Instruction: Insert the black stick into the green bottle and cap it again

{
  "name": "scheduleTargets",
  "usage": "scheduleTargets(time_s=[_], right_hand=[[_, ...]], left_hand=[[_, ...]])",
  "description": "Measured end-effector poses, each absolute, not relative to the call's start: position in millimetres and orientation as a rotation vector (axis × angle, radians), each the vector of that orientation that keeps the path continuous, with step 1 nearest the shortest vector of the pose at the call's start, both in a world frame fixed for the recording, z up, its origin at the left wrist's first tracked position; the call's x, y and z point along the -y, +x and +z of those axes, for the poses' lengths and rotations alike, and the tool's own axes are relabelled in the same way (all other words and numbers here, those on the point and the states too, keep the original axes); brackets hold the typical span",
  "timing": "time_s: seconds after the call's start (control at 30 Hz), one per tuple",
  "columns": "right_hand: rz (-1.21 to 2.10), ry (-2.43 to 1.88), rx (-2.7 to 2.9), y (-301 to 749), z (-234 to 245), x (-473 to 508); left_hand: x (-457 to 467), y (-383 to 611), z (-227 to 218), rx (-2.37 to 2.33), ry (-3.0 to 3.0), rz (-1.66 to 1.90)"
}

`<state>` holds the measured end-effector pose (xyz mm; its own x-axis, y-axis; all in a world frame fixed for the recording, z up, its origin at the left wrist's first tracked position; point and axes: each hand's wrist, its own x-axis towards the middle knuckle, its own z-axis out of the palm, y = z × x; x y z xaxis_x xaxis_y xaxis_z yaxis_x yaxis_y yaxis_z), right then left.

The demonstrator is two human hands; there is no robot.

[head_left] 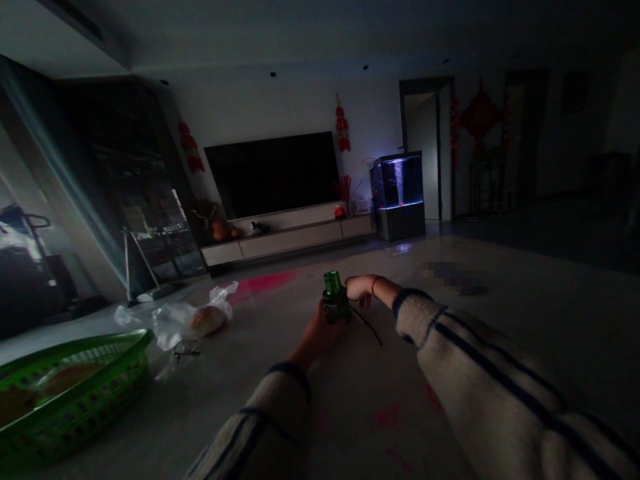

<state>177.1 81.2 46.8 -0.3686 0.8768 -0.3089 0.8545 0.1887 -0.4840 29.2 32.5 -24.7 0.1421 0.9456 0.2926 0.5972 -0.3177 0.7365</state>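
Note:
My left hand (316,331) is wrapped around a small dark green object (334,297) with a lighter green top, held upright in front of me. My right hand (361,291) is curled at the object's right side, close to its top, fingers closed on a thin dark cord (367,324) that hangs down from there. A red band shows on the right wrist. Both sleeves are cream with dark stripes. The room is dim, so the object's details are hard to make out.
A green plastic basket (100,383) sits at lower left. Clear plastic bags (170,323) with a round bread-like thing (207,319) lie on the floor. Beyond are a TV (274,172) on a low cabinet (290,239) and a lit fish tank (399,181).

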Motion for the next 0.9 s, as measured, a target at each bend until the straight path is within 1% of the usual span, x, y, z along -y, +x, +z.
scheduleTargets(time_s=[0.07, 0.27, 0.33, 0.43, 0.67, 0.8, 0.9], right_hand=[[0.9, -1.666, 2.472, 175.1, 53.0, -79.0], [0.954, -1.483, 2.586, 184.1, 60.3, -75.5], [0.96, -1.516, 2.583, 189.9, 57.3, -78.8], [0.987, -1.682, 2.565, 195.6, 49.0, -85.8], [0.977, -1.904, 2.434, 187.0, 27.2, -90.2], [0.975, -1.941, 2.302, 184.1, 19.5, -93.1], [0.949, -1.837, 2.234, 184.9, 14.4, -97.5]], left_hand=[[-35.0, 27.4, -23.6, -1.467, 2.004, 1.039], [-44.6, 22.7, -23.5, -1.323, 2.008, 1.058], [-46.5, 21.1, -24.4, -1.325, 1.991, 1.062], [-44.2, 21.1, -23.3, -1.376, 1.975, 1.051], [-33.0, 23.1, -13.9, -1.622, 2.013, 0.963], [-32.4, 19.6, -13.9, -1.75, 2.074, 0.882], [-30.7, 20.5, -14.0, -1.823, 2.139, 0.829]])
